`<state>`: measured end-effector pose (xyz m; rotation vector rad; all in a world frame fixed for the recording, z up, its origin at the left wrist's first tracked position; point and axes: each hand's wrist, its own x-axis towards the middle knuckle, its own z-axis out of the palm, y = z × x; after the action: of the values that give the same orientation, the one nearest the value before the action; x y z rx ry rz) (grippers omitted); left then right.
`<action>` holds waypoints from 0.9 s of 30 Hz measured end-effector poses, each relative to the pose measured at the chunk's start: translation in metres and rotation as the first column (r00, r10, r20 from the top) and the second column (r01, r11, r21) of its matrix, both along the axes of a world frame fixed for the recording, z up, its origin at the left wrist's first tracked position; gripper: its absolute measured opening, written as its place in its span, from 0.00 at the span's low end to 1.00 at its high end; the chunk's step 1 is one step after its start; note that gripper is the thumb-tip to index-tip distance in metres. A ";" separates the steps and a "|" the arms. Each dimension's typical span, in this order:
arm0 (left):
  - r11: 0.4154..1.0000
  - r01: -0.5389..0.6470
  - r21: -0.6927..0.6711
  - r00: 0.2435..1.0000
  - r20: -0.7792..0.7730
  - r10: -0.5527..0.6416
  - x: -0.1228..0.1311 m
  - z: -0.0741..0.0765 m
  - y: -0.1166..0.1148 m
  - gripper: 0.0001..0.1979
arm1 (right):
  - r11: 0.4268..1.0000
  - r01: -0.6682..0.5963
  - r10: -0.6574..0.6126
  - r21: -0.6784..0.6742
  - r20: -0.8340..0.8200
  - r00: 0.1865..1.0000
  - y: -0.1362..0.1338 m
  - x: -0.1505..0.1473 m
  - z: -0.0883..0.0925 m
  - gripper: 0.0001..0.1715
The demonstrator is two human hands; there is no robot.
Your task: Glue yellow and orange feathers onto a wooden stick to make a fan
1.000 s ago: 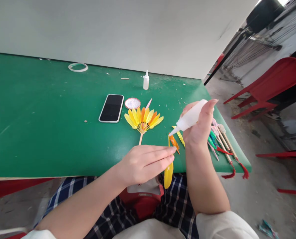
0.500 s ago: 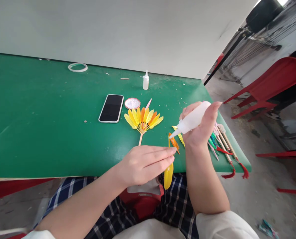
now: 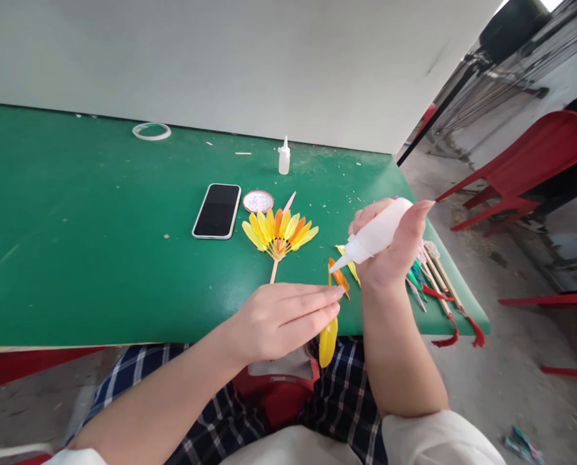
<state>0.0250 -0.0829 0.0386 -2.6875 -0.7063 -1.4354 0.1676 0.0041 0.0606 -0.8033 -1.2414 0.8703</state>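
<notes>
Yellow feather was in the L hand, held by its fingers, quill end up, vane hanging below them past the counter's near edge in view. R hand was wrapped round a white squeeze bottle, tilted w/ nozzle down at the quill end, couldn't tell if touching. Just beyond, an orange feather & a loose yellow one lay on the counter; feather fan lay L of them. Phone & round disc were nr the fan, sm. bottle upright farther back, tasselled sticks at R end
</notes>
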 end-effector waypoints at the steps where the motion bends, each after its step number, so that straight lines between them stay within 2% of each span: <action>1: 1.000 -0.001 0.000 1.000 -0.001 0.001 0.000 0.000 0.000 0.06 | 1.000 0.026 -0.026 0.006 0.012 1.000 0.000 0.000 0.000 0.32; 4: 1.000 -0.005 0.002 1.000 -0.001 0.005 0.000 0.000 0.000 0.06 | 0.995 0.088 -0.091 0.048 0.068 0.994 0.002 0.002 -0.004 0.32; 7: 1.000 -0.001 0.000 1.000 -0.005 0.001 0.001 0.000 0.000 0.07 | 0.990 0.098 -0.120 0.099 0.246 0.962 0.005 0.006 -0.009 0.36; 10: 1.000 -0.005 0.002 1.000 -0.005 0.005 0.001 0.000 0.000 0.06 | 0.992 0.078 -0.113 0.095 0.443 0.889 0.005 0.011 -0.014 0.43; 14: 1.000 -0.015 0.006 1.000 -0.012 0.015 0.000 0.000 0.000 0.07 | 0.997 0.034 -0.067 0.071 0.536 0.841 0.002 0.015 -0.014 0.41; 19: 1.000 -0.005 0.006 1.000 -0.021 0.006 0.000 0.001 0.000 0.06 | 0.995 0.090 -0.100 0.043 0.498 0.862 0.000 0.011 -0.009 0.41; 23: 1.000 0.021 0.000 1.000 -0.007 -0.021 0.001 0.003 -0.001 0.06 | 0.969 0.230 -0.244 0.086 0.410 0.879 0.003 0.006 -0.011 0.40; 27: 1.000 0.028 -0.006 1.000 -0.011 -0.028 0.001 0.004 -0.001 0.06 | 0.929 0.355 -0.369 0.107 0.366 0.854 0.008 0.008 -0.012 0.33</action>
<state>0.0261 -0.0843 0.0428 -2.7181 -0.6759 -1.4249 0.1753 0.0125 0.0482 -1.1733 -1.3748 0.3897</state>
